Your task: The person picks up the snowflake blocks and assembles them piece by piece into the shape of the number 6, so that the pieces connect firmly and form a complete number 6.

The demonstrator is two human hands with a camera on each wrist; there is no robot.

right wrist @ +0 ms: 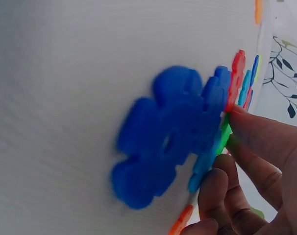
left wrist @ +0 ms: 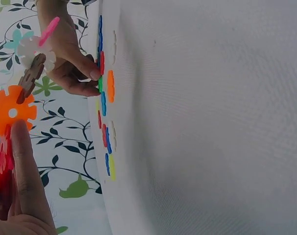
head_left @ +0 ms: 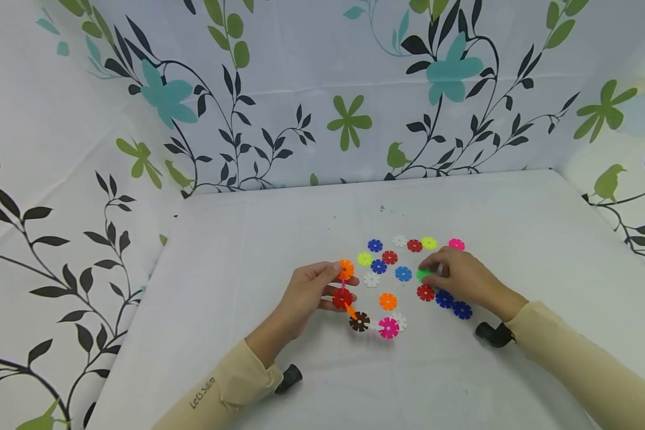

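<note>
My left hand (head_left: 305,292) holds a chain of notched plastic flower discs, pinching it near the orange disc (head_left: 346,270) at its upper end. Below that come a red disc (head_left: 342,298), another orange one seen edge-on, a brown disc (head_left: 359,322) and a pink disc (head_left: 389,327). In the left wrist view the chain hangs out past the fingertips, with a white disc (left wrist: 36,53) near its far end. On the right, the thumb and fingers of my right hand (head_left: 467,278) pinch a green disc (head_left: 423,275), partly covered, at the table surface. Blue discs (right wrist: 158,139) lie close by it.
Several loose discs in blue, red, yellow, white and orange (head_left: 388,301) lie flat between and beyond the hands on the white-covered table (head_left: 258,239). A pink disc (head_left: 456,244) lies behind the right hand. A patterned curtain (head_left: 301,89) hangs at the table's back edge.
</note>
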